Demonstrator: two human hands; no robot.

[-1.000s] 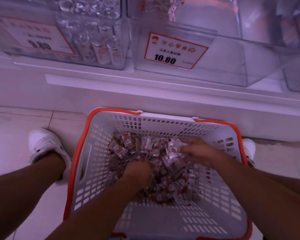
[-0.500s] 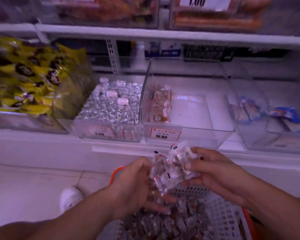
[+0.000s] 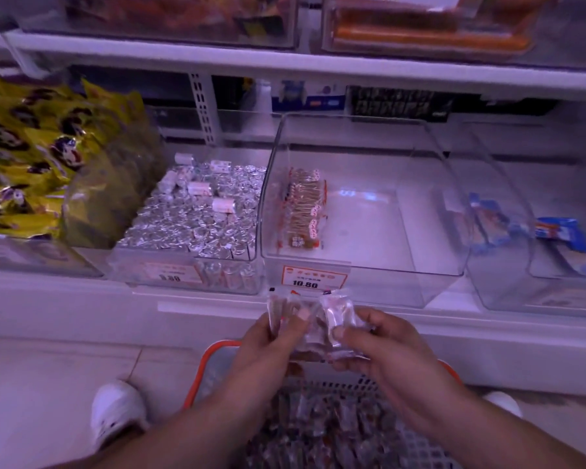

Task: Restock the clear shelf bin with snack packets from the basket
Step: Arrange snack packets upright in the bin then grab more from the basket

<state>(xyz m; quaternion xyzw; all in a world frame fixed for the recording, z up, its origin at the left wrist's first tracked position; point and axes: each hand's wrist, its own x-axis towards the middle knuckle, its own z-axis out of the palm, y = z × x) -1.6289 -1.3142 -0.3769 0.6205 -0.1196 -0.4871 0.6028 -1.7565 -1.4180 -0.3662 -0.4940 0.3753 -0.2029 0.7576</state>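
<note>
Before the near-empty clear shelf bin point(image 3: 362, 211), left hand point(image 3: 268, 346) and right hand point(image 3: 383, 346) grip snack packets point(image 3: 313, 319), fingers curled, above the basket point(image 3: 200, 377)

Snack packets point(image 3: 313, 324) glossy clear film; shelf bin point(image 3: 420, 211) smooth transparent plastic; basket point(image 3: 416, 445) perforated plastic

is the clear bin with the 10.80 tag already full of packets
No, the clear bin holds only one short row of packets along its left wall.
</note>
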